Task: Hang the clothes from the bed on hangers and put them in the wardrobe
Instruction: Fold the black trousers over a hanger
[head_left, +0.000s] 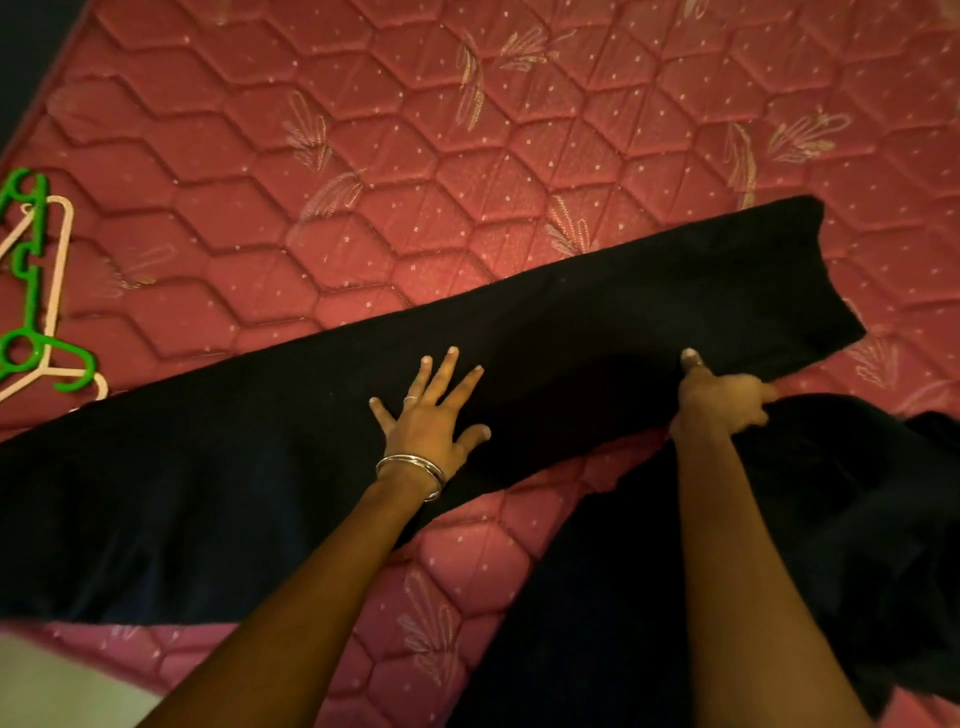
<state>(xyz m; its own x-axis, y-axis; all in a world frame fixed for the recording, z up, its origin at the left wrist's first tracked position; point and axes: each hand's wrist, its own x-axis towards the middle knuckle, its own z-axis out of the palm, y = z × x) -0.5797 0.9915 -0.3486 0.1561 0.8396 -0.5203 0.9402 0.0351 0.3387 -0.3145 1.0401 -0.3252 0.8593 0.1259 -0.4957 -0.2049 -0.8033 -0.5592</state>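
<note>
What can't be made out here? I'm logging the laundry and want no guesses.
Head view only:
- Dark garment: its type is unclear; too dark, and cut by the left and bottom edges.
- Green hanger and pink hanger: cut by the left edge.
- Right hand: fingertips buried in cloth.
- Wardrobe: out of frame.

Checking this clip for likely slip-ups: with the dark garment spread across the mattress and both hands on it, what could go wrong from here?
1. The left hand only presses flat on the dark garment while the right hand pinches an edge; a pull could drag the cloth askew.
2. More dark cloth lies bunched under the right arm and may tangle with it.
3. The green hanger and pink hanger lie overlapped at the mattress edge, away from both hands, and may snag together.
</note>
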